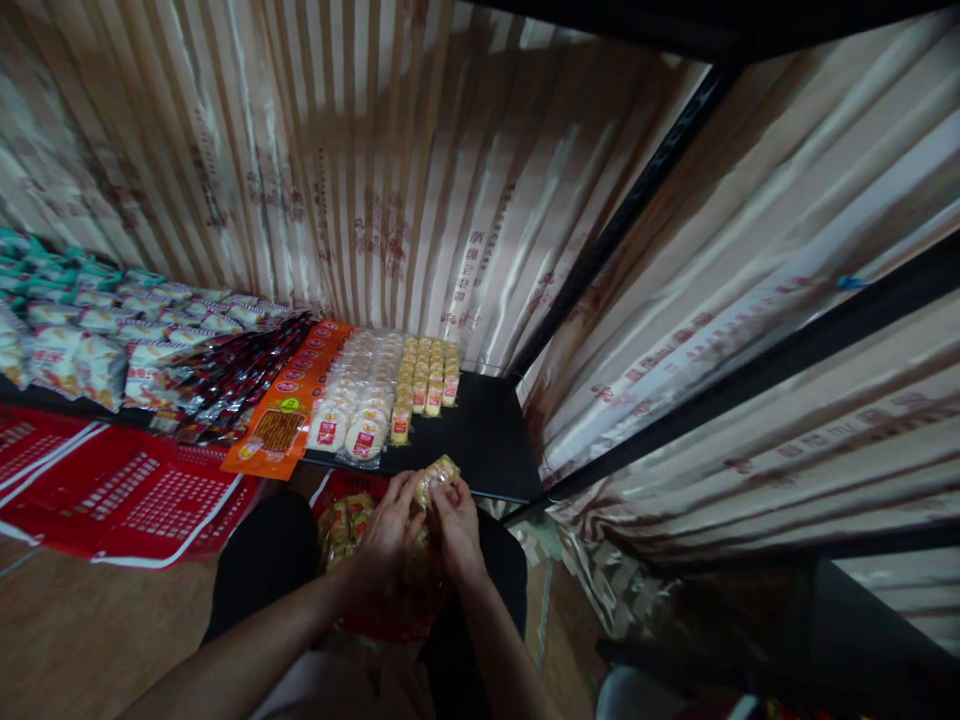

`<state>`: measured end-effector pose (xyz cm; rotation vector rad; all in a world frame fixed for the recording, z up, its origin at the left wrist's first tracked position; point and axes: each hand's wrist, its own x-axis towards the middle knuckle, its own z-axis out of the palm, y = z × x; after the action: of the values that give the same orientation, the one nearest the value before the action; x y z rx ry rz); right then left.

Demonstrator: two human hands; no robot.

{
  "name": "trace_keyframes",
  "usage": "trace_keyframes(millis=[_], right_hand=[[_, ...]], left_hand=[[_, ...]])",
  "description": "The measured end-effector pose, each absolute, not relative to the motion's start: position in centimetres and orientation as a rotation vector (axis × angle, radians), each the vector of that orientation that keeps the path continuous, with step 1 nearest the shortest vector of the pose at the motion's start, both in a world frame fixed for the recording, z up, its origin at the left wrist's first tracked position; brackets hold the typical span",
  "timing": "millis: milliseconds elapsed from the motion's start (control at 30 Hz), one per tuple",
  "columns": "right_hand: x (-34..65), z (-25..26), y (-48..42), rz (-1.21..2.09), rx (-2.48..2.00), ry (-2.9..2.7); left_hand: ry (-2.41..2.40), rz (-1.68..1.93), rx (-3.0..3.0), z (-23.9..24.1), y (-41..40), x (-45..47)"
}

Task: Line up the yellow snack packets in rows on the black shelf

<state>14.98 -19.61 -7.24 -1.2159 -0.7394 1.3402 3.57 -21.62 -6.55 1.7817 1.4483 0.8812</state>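
Between my knees, my left hand (pixel 391 517) and my right hand (pixel 456 515) are closed together on a small yellow snack packet (pixel 437 478) in clear wrap. Both hands are just off the front edge of a black shelf (pixel 480 440). Below them, a red basket (pixel 390 628) holds more yellow snack packets (pixel 341 525), partly hidden by my hands and forearms. On the shelf ahead, similar yellow packets (pixel 429 375) stand in short rows. Left of these lie rows of round white crackers (pixel 365 430) in clear wrap.
Further left on the shelf are an orange snack bag (pixel 281 420), dark glossy packets (pixel 232 375) and many white-and-green bags (pixel 97 330). A red shopping basket (pixel 157 490) sits below at left. Black metal posts (pixel 622 220) and striped curtains (pixel 420 190) close off the back and right.
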Motion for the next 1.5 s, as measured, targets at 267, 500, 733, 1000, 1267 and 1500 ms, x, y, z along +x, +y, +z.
trace_keyframes(millis=[267, 500, 733, 1000, 1267, 1500], right_hand=[[16.1, -6.8, -19.5, 1.409, -1.261, -0.743], [18.0, -7.7, -18.2, 1.163, -1.363, -0.800], [17.4, -6.3, -17.8, 1.349, -1.259, -0.709], [17.7, -7.1, -16.6, 1.301, -1.244, -0.805], [18.3, -7.4, -12.7, 1.135, -1.290, -0.895], [20.5, -8.7, -7.6, 0.912, -1.401, -1.000]], left_hand=[[1.443, 1.054, 1.614, -5.9, -20.0, 3.6], [1.322, 1.024, 1.141, -5.0, -18.3, 3.8], [1.197, 0.994, 0.663, -4.9, -17.5, 5.0], [1.135, 1.010, 0.620, -6.4, -16.4, 7.2], [1.132, 0.985, 0.685, -7.3, -13.0, 8.9], [1.492, 0.841, 1.155, -7.5, -10.3, 9.7]])
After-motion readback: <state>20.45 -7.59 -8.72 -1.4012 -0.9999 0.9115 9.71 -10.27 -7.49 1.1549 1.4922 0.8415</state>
